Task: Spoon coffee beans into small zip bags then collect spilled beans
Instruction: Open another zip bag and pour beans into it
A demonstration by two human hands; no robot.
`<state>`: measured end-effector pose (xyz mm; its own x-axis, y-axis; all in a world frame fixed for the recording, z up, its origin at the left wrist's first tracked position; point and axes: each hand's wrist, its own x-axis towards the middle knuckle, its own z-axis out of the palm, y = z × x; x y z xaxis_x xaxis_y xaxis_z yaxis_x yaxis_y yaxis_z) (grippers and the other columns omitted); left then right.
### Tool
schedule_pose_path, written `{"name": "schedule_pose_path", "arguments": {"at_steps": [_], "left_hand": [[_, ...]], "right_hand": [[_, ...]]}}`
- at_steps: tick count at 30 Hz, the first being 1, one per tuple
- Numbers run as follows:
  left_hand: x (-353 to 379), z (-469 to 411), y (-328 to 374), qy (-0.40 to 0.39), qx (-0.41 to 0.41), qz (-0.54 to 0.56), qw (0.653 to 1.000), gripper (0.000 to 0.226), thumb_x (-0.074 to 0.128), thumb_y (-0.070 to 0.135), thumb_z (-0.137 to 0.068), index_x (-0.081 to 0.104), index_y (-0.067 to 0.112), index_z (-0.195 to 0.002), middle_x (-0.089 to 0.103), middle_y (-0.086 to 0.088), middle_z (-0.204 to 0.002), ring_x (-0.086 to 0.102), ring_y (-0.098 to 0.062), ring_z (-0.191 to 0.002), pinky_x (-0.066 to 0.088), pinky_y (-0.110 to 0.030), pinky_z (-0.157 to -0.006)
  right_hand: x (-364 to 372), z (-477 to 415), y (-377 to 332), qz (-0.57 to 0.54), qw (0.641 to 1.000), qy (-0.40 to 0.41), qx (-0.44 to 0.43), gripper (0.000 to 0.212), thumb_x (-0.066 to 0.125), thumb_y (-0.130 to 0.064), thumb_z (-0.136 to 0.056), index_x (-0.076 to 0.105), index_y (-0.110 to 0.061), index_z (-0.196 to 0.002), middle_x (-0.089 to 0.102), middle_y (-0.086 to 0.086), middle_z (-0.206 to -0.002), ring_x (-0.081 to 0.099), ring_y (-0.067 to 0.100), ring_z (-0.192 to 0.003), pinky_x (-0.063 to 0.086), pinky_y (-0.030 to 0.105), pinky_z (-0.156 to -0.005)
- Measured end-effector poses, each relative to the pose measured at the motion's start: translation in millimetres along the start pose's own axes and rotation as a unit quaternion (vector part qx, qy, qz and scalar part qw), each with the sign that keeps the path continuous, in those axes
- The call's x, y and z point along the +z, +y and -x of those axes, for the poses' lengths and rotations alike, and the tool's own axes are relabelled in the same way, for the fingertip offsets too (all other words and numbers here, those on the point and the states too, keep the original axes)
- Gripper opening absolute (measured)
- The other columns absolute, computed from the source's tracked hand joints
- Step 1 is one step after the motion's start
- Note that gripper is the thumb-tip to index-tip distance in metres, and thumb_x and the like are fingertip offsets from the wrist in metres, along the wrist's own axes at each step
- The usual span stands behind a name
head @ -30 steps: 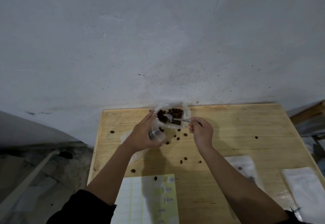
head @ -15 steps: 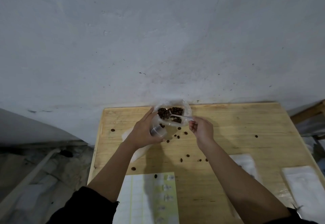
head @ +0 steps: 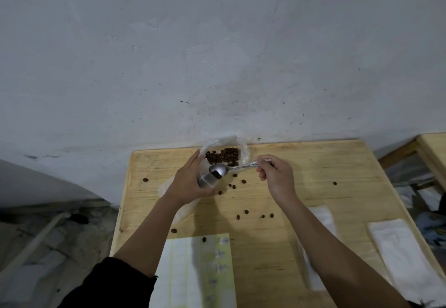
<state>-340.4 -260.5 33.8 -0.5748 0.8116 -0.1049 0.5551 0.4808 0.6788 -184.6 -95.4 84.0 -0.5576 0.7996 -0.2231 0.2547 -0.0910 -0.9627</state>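
left hand (head: 185, 183) fingers (head: 195, 161) curled round the small zip bag (head: 205, 182) to hold its mouth open, right hand (head: 276, 176) pinching the spoon (head: 237, 167) tipped right beside them so the beans (head: 216, 175) slide in

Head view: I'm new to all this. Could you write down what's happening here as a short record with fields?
Left hand: holds small bag, mouth toward the spoon
Right hand: grips spoon by its handle
Spoon bowl: at the small bag's mouth, beans at its tip
Supply: big bag of beans, open, at the table's far edge
Spilled beans: scattered over the table
Also there: paper sheet, flat white bags
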Motion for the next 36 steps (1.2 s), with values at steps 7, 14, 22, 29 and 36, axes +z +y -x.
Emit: {"name": "schedule_pose_path", "arguments": {"at_steps": [7, 14, 22, 29, 36], "left_hand": [[-3.4, 13.3, 5.9, 0.016, 0.001, -0.003, 1.0, 0.107, 0.058, 0.068, -0.054, 0.03, 0.019, -0.145, 0.014, 0.003, -0.157, 0.033, -0.017, -0.136, 0.032, -0.029, -0.102], [-12.4, 29.5, 7.0, 0.042, 0.002, 0.015, 0.999, 0.105, 0.064, 0.063, -0.058, 0.029, 0.016, -0.145, 0.024, 0.004, -0.153, 0.031, -0.013, -0.136, 0.032, -0.032, -0.108], [-26.6, 40.5, 17.8, 0.077, -0.01, 0.1, 0.992, 0.099, 0.081, 0.037, -0.07, 0.021, 0.018, -0.147, 0.028, 0.007, -0.145, 0.026, -0.003, -0.13, 0.027, -0.022, -0.103], [-35.3, 35.7, 43.1, 0.117, -0.007, 0.168, 0.979, 0.1, 0.08, 0.045, -0.068, 0.021, 0.023, -0.145, 0.031, 0.003, -0.145, 0.03, -0.01, -0.135, 0.039, -0.038, -0.107], [-31.9, 24.3, 84.6, 0.111, 0.046, 0.195, 0.973, 0.096, 0.08, 0.039, -0.071, 0.022, 0.022, -0.145, 0.027, 0.009, -0.143, 0.025, -0.003, -0.133, 0.046, -0.012, -0.089]], "right_hand": [[-7.8, 7.1, 4.0, 0.084, 0.988, 0.076, -0.105, 0.014, 0.056, -0.012, -0.092, 0.069, -0.007, -0.091, 0.059, -0.006, -0.07, 0.056, 0.009, -0.067, 0.045, 0.022, -0.065], [5.1, 8.7, 14.1, 0.009, 0.999, 0.049, 0.012, 0.017, 0.052, -0.008, -0.093, 0.066, 0.0, -0.097, 0.062, 0.006, -0.072, 0.058, 0.017, -0.067, 0.053, 0.029, -0.07], [11.9, 13.0, 16.6, -0.01, 0.989, -0.058, 0.136, 0.01, 0.057, -0.01, -0.092, 0.065, -0.011, -0.097, 0.068, 0.01, -0.096, 0.066, 0.023, -0.095, 0.053, 0.033, -0.09], [-23.7, 17.8, -0.5, 0.121, 0.985, -0.039, 0.118, 0.014, 0.055, -0.013, -0.089, 0.063, -0.011, -0.1, 0.063, 0.007, -0.106, 0.061, 0.022, -0.101, 0.05, 0.042, -0.095], [-27.8, 38.5, -70.6, 0.131, 0.979, -0.152, -0.03, 0.013, 0.06, -0.027, -0.089, 0.062, -0.035, -0.099, 0.063, -0.004, -0.109, 0.061, 0.015, -0.104, 0.05, 0.04, -0.094]]}}
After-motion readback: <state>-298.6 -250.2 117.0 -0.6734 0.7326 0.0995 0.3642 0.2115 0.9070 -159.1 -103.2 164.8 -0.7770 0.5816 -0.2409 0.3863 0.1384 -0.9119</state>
